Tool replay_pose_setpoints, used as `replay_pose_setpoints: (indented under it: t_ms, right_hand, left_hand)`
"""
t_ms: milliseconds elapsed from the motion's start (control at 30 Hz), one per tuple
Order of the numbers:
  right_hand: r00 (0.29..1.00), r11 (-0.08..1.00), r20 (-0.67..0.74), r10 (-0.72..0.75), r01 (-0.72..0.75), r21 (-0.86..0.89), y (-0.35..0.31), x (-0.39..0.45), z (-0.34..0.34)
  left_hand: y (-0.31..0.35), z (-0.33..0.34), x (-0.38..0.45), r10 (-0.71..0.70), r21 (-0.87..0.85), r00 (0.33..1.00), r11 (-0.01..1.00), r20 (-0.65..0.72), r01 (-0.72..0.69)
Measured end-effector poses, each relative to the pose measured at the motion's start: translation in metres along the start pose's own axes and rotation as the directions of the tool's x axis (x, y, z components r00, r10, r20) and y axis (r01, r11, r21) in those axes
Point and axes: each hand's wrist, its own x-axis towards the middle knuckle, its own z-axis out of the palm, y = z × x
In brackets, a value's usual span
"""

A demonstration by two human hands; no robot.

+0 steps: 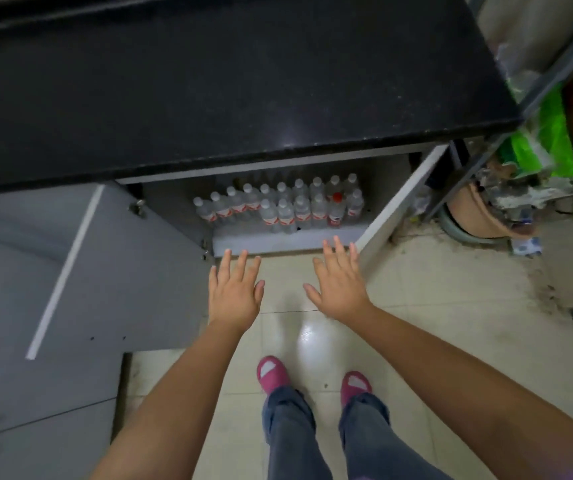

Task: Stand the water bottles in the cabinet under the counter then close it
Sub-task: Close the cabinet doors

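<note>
The water bottles stand upright in rows inside the cabinet under the counter; both doors — left door, right door — hang open. The left hand and right hand hover apart, fingers spread, holding nothing. A door swung carelessly could likely clip the front bottles and topple them.

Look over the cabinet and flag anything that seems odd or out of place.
One bottle with a red cap and dark label stands in the front row among white-capped water bottles. All stand upright; both cabinet doors hang open.
</note>
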Motion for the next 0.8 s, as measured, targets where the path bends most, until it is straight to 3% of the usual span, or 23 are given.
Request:
replay_pose_setpoints:
  t_ms: [167,400,500,633,800]
  right_hand:
    - [0.993,0.994,-0.063,-0.100,0.097,-0.059,-0.035,0.047,-0.012]
    - [0.996,0.996,-0.066,0.061,-0.065,-0.067,-0.076,0.105,-0.022]
    - [0.986,0.986,-0.090,0.141,-0.148,-0.079,-0.085,0.129,-0.026]
    - [0.976,0.981,-0.117,0.182,-0.188,-0.039,-0.094,0.150,-0.033]
    - [0.975,0.980,-0.111,0.194,-0.198,-0.027,-0.096,0.158,-0.037]
  left_hand:
    - [-0.091,-0.024,0.016,-0.189,-0.045,0.980,0.982,-0.068,0.186]
    - [-0.239,-0.044,0.062,-0.368,-0.028,0.927,0.930,-0.073,0.367]
    - [-0.281,-0.042,0.078,-0.432,-0.081,0.902,0.899,-0.010,0.430]
    - [-0.294,-0.034,0.079,-0.371,-0.214,0.928,0.903,0.044,0.371]
    - [-0.276,-0.026,0.072,-0.215,0.000,0.975,0.977,0.054,0.215]
